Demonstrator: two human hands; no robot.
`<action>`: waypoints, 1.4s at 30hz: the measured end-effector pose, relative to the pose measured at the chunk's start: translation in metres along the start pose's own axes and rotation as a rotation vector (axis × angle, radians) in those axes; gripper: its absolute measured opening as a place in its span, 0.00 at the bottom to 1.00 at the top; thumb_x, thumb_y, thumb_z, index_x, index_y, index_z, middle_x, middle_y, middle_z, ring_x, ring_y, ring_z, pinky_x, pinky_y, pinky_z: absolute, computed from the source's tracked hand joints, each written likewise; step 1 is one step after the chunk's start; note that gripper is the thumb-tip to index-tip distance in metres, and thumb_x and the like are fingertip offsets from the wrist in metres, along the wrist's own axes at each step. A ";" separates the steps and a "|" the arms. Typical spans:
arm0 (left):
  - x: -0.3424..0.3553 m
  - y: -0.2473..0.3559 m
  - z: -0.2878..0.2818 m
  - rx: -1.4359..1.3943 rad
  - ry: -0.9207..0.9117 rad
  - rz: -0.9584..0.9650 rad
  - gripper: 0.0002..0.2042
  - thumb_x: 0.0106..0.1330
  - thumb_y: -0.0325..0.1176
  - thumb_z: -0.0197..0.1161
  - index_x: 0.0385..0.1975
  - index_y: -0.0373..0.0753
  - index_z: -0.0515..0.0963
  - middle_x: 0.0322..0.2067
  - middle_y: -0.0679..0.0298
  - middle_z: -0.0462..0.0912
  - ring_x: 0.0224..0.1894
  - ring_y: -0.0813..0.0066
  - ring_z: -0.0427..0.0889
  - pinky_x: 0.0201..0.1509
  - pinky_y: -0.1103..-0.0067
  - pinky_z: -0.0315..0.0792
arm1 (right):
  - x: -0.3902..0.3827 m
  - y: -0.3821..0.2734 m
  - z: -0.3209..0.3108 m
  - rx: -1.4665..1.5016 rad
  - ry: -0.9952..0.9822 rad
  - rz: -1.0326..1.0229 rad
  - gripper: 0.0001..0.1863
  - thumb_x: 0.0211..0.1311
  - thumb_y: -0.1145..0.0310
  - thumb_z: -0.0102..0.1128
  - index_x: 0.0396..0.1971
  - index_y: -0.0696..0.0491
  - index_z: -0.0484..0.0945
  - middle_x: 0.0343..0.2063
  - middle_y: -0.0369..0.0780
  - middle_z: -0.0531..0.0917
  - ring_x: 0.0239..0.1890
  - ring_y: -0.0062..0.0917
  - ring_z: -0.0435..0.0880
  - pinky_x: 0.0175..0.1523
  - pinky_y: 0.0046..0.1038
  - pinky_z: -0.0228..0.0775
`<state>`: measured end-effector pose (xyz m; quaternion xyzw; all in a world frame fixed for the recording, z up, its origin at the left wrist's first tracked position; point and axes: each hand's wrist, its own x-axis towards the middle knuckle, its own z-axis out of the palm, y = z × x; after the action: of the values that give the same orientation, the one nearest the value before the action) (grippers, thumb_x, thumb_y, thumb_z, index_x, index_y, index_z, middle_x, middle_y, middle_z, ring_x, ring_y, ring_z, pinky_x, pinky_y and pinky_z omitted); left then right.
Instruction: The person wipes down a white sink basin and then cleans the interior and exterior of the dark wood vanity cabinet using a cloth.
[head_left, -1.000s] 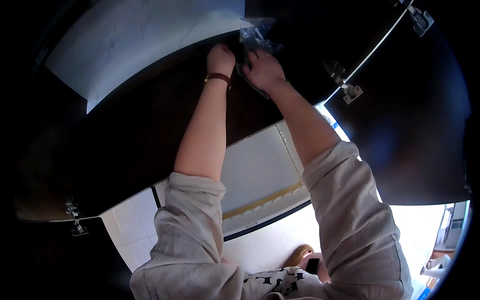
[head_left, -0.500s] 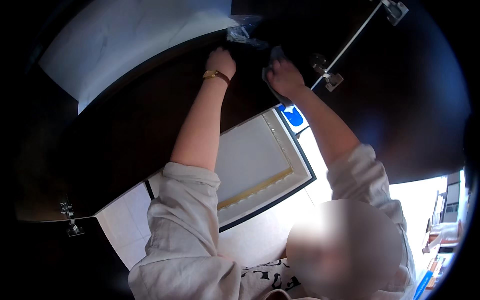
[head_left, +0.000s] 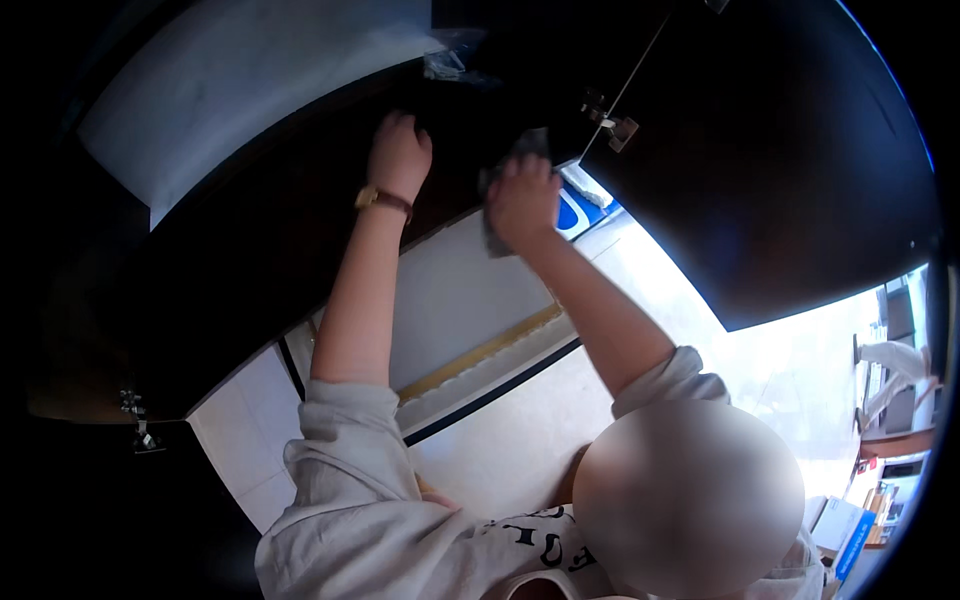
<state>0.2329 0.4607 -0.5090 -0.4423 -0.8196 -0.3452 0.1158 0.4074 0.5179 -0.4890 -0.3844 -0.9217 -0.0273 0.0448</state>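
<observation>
My right hand (head_left: 524, 202) presses a grey cloth (head_left: 498, 243) against the front part of a dark cabinet board (head_left: 270, 240), fingers spread over the cloth. The cloth pokes out past the fingertips and below the palm. To its left, my left hand (head_left: 402, 158) rests at the same dark board, holding nothing that I can see. Its thumb stands apart from the bent fingers, whose tips fade into the shadow. A watch with a brown strap (head_left: 384, 202) is on the left wrist.
A dark cabinet door (head_left: 770, 170) hangs at right on a metal hinge (head_left: 612, 126); another hinge (head_left: 140, 425) is at lower left. A clear plastic bag (head_left: 448, 66) lies deeper inside. Below my arms stands a framed light panel (head_left: 470, 300). Boxes (head_left: 845, 535) stand far right.
My right hand and the cloth have come nearer and to the left, toward the board's front edge. My left hand has shifted left and slightly nearer, and its thumb now shows apart. The view has turned a little.
</observation>
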 end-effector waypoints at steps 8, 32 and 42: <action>-0.063 0.054 -0.042 -0.362 0.312 0.229 0.14 0.66 0.30 0.56 0.51 0.36 0.71 0.54 0.53 0.71 0.57 0.56 0.71 0.58 0.66 0.70 | -0.003 -0.029 0.028 0.871 0.462 -0.300 0.20 0.48 0.69 0.63 0.44 0.59 0.78 0.45 0.52 0.77 0.50 0.48 0.73 0.57 0.40 0.66; 0.102 -0.100 0.033 0.346 -0.402 -0.227 0.29 0.69 0.59 0.41 0.69 0.59 0.54 0.73 0.65 0.41 0.73 0.50 0.41 0.71 0.50 0.40 | -0.002 0.053 0.034 0.422 0.197 -0.350 0.32 0.54 0.77 0.54 0.63 0.59 0.63 0.66 0.47 0.61 0.70 0.36 0.56 0.73 0.38 0.47; -0.043 -0.046 -0.024 0.359 -0.368 0.277 0.21 0.71 0.48 0.46 0.62 0.50 0.67 0.68 0.59 0.55 0.70 0.48 0.50 0.69 0.53 0.50 | 0.002 0.065 0.041 0.423 0.189 -0.358 0.29 0.56 0.78 0.52 0.62 0.59 0.65 0.65 0.47 0.64 0.69 0.35 0.59 0.72 0.37 0.49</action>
<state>0.2183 0.3998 -0.5345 -0.5776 -0.8066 -0.0898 0.0876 0.4498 0.5689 -0.5287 -0.1936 -0.9518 0.1224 0.2042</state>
